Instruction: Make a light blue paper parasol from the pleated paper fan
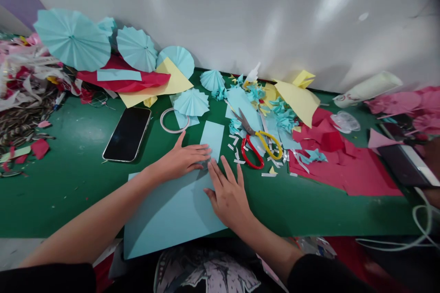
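A large light-blue sheet (172, 215) lies at the table's front edge, with a narrower light-blue strip (213, 137) reaching away from its far side. Across the near part of the strip rests my left hand (184, 158), fingers stretched to the right and holding nothing. My right hand (228, 187) lies flat with spread fingers over the sheet's right part, its fingertips by the near end of the strip. The hands almost meet there, hiding where strip and sheet come together. Beyond my left hand is a roll of tape (163, 121). Scissors (254, 133) with red and yellow handles lie open to the right.
A phone (127, 135) lies at the left on the green table (82, 146). Pleated blue paper fans (74, 41) lean along the wall. Red sheets (371, 174), paper scraps and a dark device (402, 165) with a white cable are at the right.
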The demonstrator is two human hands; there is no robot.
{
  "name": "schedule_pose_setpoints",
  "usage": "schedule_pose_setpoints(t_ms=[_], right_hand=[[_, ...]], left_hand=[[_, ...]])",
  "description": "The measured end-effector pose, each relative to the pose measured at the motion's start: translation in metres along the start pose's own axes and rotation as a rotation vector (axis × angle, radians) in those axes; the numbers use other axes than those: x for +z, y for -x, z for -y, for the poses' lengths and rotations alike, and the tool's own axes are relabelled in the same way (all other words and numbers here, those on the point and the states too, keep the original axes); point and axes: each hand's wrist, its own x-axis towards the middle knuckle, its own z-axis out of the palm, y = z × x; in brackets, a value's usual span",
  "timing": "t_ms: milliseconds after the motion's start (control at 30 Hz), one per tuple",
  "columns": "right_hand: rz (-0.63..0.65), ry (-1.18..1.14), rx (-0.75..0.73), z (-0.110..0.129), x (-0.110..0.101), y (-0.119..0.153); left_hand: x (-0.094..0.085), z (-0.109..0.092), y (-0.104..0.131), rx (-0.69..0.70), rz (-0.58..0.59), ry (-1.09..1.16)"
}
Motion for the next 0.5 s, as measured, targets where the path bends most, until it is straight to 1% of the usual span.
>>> schedule_pose_setpoints(t_ms=[167, 333, 500], right_hand=[[-0.024, 0.006, -0.012, -0.0013, -0.0009, 0.0019], [-0.088, 0.042, -0.027, -0.0009, -0.0051, 0.0068], [-0.134, 0.024, -0.032, -0.0007, -0.0088, 0.0088]], left_hand=[[0.0015, 0.0021, 0.0012, 0.003, 0.002, -0.008], [0.002, 0.0022, 0.0015, 0.002, -0.004, 0.002], [0.0008, 0.001, 0.0008, -0.007, 0.005, 0.01]])
